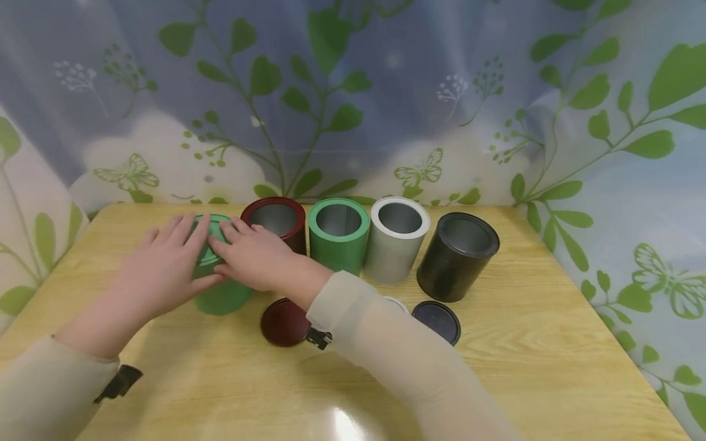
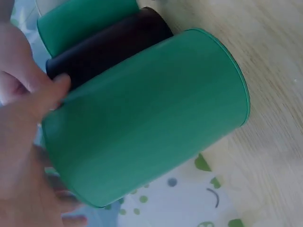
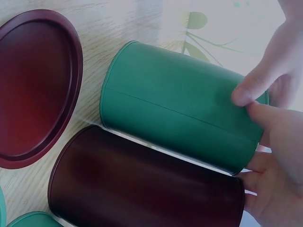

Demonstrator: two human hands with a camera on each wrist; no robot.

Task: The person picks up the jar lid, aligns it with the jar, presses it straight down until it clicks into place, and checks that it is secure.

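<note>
While two hands are lying across its top, a green can (image 1: 220,300) is standing upright on a wood-grain table (image 1: 524,367), between eight and nine o'clock from the middle of the head view. Over its mouth, a green lid (image 1: 217,222) is showing between the fingers, and the step in hand appears to be pressing that lid down. At the can's nine o'clock, the left hand (image 1: 165,263) is lying with fingers outstretched; at three, the right hand (image 1: 256,257) is matching it, fingers extended, neither curling into a grip. How fully the lid is seating is impossible to tell beneath the hands. Judging by this, the next move is calling for even pressure around the rim, then perhaps a reach for another lid. At two o'clock and just beside it, a dark red can (image 1: 298,242) is standing uncovered; farther out toward three, a second green can (image 1: 337,252), a white can (image 1: 391,260) and a black can (image 1: 453,269) are also gaping open. Toward four, a dark red lid (image 1: 282,323) is lying flat; beyond the right sleeve (image 1: 380,343), a black lid (image 1: 437,321) is resting.
</note>
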